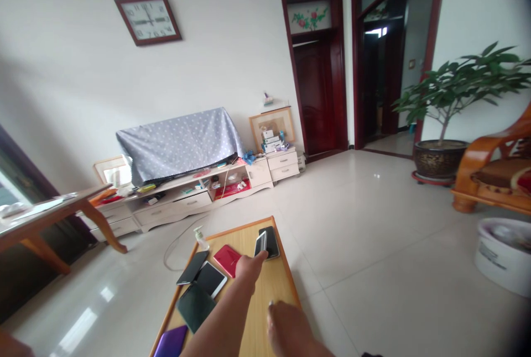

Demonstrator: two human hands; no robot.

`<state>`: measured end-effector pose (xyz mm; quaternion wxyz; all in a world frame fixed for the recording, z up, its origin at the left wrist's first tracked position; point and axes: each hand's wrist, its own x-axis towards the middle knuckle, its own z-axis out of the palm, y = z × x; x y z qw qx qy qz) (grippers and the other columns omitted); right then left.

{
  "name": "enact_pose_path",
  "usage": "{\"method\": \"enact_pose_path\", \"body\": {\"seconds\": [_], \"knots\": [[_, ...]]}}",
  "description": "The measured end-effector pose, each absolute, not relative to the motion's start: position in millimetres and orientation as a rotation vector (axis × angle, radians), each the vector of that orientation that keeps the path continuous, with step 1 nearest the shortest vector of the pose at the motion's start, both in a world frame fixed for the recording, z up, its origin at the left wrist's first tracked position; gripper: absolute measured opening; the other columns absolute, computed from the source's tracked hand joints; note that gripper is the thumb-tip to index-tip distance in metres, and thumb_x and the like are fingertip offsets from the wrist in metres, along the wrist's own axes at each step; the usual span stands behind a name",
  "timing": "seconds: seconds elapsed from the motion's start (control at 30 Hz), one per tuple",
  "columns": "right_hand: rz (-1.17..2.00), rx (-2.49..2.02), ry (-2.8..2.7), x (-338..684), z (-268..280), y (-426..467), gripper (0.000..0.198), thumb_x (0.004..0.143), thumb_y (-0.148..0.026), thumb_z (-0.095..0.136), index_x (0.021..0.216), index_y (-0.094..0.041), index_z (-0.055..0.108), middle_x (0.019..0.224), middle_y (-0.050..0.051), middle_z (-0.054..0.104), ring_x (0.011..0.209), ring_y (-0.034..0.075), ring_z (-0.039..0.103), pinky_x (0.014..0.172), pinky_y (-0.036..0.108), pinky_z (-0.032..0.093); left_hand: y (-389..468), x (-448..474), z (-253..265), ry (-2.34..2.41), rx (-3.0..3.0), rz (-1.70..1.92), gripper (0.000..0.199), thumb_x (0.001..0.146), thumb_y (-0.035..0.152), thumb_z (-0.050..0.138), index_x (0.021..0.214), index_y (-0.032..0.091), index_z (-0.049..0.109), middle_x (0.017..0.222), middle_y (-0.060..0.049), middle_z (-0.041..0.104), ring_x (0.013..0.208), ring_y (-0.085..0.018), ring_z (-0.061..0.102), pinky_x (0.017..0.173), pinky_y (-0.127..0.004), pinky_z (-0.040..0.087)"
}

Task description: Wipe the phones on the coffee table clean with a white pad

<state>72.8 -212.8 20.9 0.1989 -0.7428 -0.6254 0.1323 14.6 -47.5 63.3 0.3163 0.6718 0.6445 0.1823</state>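
My left hand [250, 269] reaches over a low wooden table and is closed on a white smartphone [260, 243]. That phone overlaps a dark phone [271, 242] at the table's far right corner. Close to my left hand lies a red phone [227, 259]. Over the table's right side, my right hand [287, 325] is curled shut; a small pale spot shows at its fingertips, too small to name. Left of my forearm are a white-framed phone [212, 278], a dark slim device [193, 267], a dark green flat item [196, 306] and a purple item [171, 341].
A pump bottle [201, 239] stands at the far left edge of the table [265, 290]. Beyond is a white TV cabinet [186, 205] under a spotted cloth [182, 141]. A white bucket [503, 257], a potted plant [440, 158] and a wooden chair [489, 163] stand right.
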Motion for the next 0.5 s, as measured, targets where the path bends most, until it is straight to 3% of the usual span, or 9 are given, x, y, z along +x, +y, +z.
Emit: {"method": "enact_pose_path", "body": {"seconds": [0.2, 0.3, 0.4, 0.5], "knots": [[0.443, -2.091, -1.755, 75.8, 11.9, -204.3, 0.018, 0.095, -0.023, 0.054, 0.104, -0.021, 0.07, 0.1, 0.008, 0.072, 0.092, 0.021, 0.069, 0.081, 0.031, 0.054, -35.3, 48.1, 67.3, 1.814, 1.766, 0.35, 0.056, 0.075, 0.066, 0.065, 0.094, 0.013, 0.064, 0.097, -0.015, 0.071, 0.083, -0.026, 0.068, 0.061, -0.03, 0.049], [0.512, -2.082, -1.766, 76.9, 8.5, -200.4, 0.029, 0.097, -0.039, 0.061, 0.12, -0.022, 0.063, 0.121, 0.007, 0.065, 0.103, 0.021, 0.064, 0.089, 0.04, 0.055, -27.2, 59.6, 60.7, 1.867, 1.788, 0.288, 0.048, 0.085, 0.06, 0.065, 0.1, 0.014, 0.064, 0.103, -0.01, 0.07, 0.088, -0.021, 0.067, 0.071, -0.031, 0.054], [0.564, -2.077, -1.771, 78.2, 6.6, -196.3, 0.038, 0.096, -0.043, 0.062, 0.127, -0.022, 0.058, 0.13, 0.007, 0.059, 0.108, 0.022, 0.062, 0.091, 0.044, 0.055, -19.5, 68.4, 53.8, 1.904, 1.813, 0.247, 0.042, 0.092, 0.055, 0.061, 0.109, 0.017, 0.063, 0.107, -0.005, 0.068, 0.091, -0.016, 0.066, 0.08, -0.035, 0.056], [0.598, -2.062, -1.775, 79.5, 6.9, -192.8, 0.037, 0.096, -0.043, 0.062, 0.126, -0.021, 0.059, 0.129, 0.007, 0.06, 0.108, 0.022, 0.062, 0.091, 0.044, 0.055, -13.8, 73.4, 49.2, 1.917, 1.86, 0.264, 0.055, 0.082, 0.061, 0.069, 0.109, 0.013, 0.063, 0.112, -0.012, 0.069, 0.095, -0.023, 0.068, 0.077, -0.034, 0.055]]}}
